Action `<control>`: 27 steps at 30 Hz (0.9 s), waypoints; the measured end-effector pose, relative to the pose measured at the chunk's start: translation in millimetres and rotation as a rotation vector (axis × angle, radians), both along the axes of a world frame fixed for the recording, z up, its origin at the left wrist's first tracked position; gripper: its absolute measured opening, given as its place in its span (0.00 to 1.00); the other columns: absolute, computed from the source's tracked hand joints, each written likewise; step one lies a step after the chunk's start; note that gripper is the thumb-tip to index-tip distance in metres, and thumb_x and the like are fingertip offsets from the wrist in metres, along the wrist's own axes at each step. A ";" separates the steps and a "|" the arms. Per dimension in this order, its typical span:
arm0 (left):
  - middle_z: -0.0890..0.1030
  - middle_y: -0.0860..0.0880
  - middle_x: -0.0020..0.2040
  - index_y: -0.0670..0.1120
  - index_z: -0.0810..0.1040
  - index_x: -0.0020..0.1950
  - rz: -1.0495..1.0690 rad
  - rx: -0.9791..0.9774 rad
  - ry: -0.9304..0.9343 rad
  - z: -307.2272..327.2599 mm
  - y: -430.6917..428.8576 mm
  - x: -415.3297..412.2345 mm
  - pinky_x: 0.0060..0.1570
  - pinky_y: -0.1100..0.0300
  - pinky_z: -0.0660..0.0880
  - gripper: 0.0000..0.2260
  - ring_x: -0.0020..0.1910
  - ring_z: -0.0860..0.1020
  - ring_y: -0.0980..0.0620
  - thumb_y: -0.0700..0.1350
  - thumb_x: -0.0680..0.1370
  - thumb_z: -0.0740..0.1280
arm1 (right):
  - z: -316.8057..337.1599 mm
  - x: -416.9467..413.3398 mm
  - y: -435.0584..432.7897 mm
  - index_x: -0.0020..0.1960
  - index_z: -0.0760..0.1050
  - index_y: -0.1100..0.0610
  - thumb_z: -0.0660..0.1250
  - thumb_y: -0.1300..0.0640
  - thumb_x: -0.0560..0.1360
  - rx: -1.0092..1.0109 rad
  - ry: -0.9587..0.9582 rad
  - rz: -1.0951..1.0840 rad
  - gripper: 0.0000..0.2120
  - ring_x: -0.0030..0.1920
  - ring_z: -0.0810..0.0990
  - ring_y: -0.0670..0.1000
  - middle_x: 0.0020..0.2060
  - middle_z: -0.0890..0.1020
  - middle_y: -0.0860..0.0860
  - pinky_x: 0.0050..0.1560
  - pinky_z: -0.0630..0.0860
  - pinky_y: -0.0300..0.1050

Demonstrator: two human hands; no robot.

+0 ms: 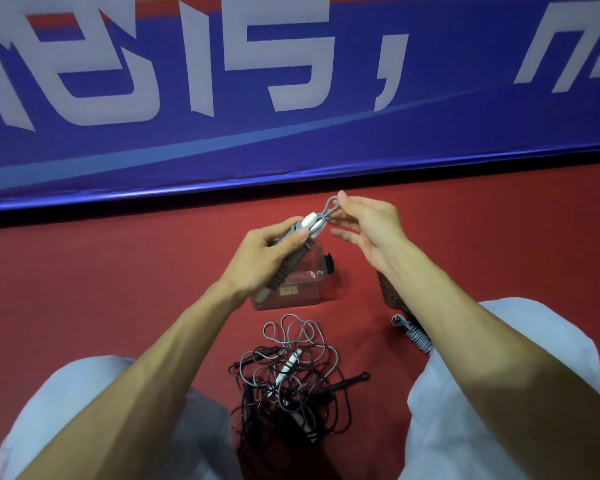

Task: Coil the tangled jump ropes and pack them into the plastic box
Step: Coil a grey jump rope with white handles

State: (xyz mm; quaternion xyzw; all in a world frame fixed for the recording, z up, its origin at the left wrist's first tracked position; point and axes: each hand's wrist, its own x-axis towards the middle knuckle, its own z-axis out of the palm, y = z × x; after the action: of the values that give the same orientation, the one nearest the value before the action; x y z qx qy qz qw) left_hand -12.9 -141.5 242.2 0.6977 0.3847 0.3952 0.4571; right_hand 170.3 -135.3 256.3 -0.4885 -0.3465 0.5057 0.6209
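Observation:
My left hand [267, 258] grips a grey jump rope bundle [291, 261], its cord wound tightly around the white handles, held above the clear plastic box [298, 292] on the red floor. My right hand [368, 226] pinches the grey loop [331, 209] sticking out of the bundle's top end. A tangled pile of grey and black ropes [291, 379] with white and black handles lies between my knees. Another coiled grey rope [413, 332] lies at the right, partly hidden by my right forearm.
A blue banner [291, 98] with large white characters stands along the far edge of the red floor. My knees in light trousers [520, 341] frame the rope pile. The box's lid with black clip [329, 263] shows behind the box.

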 end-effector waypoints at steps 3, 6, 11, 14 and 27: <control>0.80 0.51 0.42 0.58 0.79 0.59 0.039 -0.150 -0.100 -7.8 3.8 15.6 0.32 0.66 0.75 0.10 0.34 0.75 0.57 0.47 0.82 0.63 | -10.0 6.5 3.9 0.48 0.79 0.62 0.67 0.58 0.78 -0.034 0.052 -0.040 0.07 0.37 0.83 0.50 0.40 0.85 0.55 0.40 0.81 0.43; 0.81 0.51 0.39 0.53 0.77 0.66 0.119 -0.238 -0.157 -11.3 13.6 34.1 0.30 0.64 0.75 0.13 0.33 0.77 0.56 0.44 0.84 0.59 | -19.4 10.5 1.7 0.53 0.78 0.64 0.66 0.59 0.79 -0.071 -0.099 -0.007 0.09 0.35 0.79 0.48 0.42 0.84 0.56 0.35 0.80 0.39; 0.82 0.47 0.47 0.53 0.77 0.62 0.116 -0.323 -0.104 -25.8 26.7 75.3 0.49 0.51 0.81 0.18 0.41 0.79 0.54 0.36 0.82 0.53 | -43.0 27.7 -4.8 0.56 0.78 0.64 0.64 0.56 0.80 -0.098 -0.361 0.053 0.12 0.35 0.74 0.46 0.39 0.79 0.51 0.25 0.71 0.33; 0.81 0.39 0.55 0.44 0.73 0.70 0.070 -0.425 -0.057 -42.3 31.9 100.6 0.55 0.44 0.76 0.17 0.47 0.77 0.44 0.37 0.83 0.55 | -60.9 49.2 -5.1 0.59 0.79 0.61 0.65 0.54 0.79 -0.135 -0.403 0.029 0.13 0.36 0.75 0.45 0.42 0.80 0.51 0.26 0.71 0.34; 0.81 0.42 0.58 0.42 0.59 0.76 -0.009 -0.761 -0.041 -116.7 65.9 210.6 0.53 0.46 0.76 0.24 0.60 0.78 0.44 0.32 0.80 0.55 | -162.9 168.0 24.4 0.56 0.81 0.59 0.73 0.58 0.73 -0.251 -0.308 -0.053 0.12 0.45 0.80 0.44 0.48 0.85 0.54 0.46 0.74 0.35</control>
State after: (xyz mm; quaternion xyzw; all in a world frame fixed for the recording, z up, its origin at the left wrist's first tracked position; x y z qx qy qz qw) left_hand 197.7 -75.6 125.5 0.4717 0.4916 0.2360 0.6929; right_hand 338.3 -110.8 93.4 -0.6427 -0.3583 0.4478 0.5080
